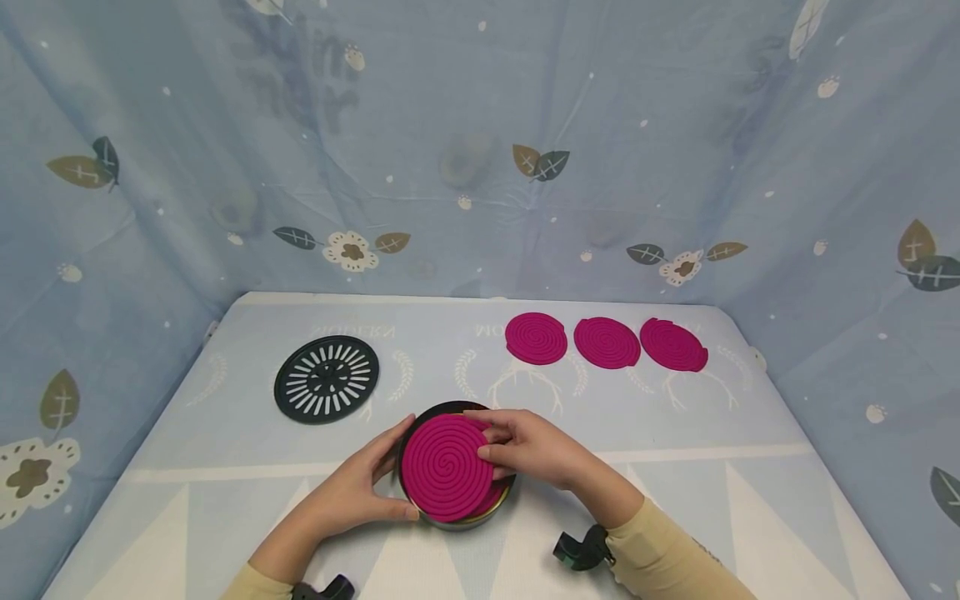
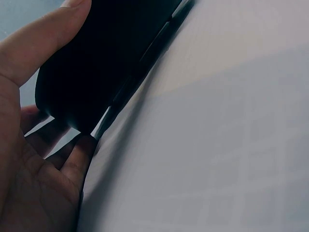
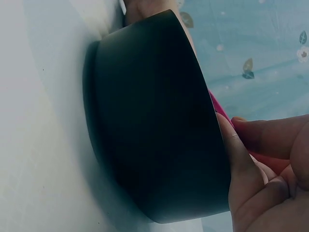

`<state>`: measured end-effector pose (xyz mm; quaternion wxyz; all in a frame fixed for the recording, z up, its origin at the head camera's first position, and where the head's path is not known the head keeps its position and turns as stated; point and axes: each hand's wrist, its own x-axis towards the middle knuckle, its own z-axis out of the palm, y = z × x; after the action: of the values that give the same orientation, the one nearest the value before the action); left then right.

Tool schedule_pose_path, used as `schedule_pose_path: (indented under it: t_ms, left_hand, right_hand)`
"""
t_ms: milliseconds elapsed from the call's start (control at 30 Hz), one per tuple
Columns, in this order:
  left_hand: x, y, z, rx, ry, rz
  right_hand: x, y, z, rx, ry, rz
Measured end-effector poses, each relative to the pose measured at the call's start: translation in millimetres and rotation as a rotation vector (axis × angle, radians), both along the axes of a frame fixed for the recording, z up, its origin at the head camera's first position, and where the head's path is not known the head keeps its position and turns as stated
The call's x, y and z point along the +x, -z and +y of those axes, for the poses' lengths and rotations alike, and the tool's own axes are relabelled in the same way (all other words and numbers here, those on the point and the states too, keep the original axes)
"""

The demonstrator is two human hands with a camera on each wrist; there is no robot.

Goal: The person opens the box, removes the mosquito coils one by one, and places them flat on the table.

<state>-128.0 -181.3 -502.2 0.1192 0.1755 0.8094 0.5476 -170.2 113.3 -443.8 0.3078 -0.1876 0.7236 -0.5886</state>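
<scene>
A round, dark tin (image 3: 159,121) stands on the table in front of me. My left hand (image 1: 360,492) grips its left side, thumb at the near edge and fingers round the far side. A magenta mosquito coil (image 1: 444,468) lies tilted over the tin's opening, and my right hand (image 1: 540,450) pinches its right edge between thumb and fingers. More magenta shows beneath this coil inside the tin, mostly hidden. In the right wrist view, the right fingertips sit at the tin's rim, with a thin magenta edge beside them.
A black slotted disc, like a vented lid (image 1: 327,379), lies at the back left. Three magenta coils lie in a row at the back right: the left one (image 1: 536,338), the middle one (image 1: 607,342) and the right one (image 1: 674,345). Patterned blue cloth (image 1: 480,167) hangs behind the table.
</scene>
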Motion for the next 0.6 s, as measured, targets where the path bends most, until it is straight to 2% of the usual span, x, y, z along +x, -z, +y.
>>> schedule_pose_path:
  t_ms: [600]
  left_hand:
    - [-0.3, -0.2, -0.5, 0.011, 0.013, 0.009]
  right_hand:
    - [-0.6, 3.6, 3.2, -0.019, 0.052, 0.0]
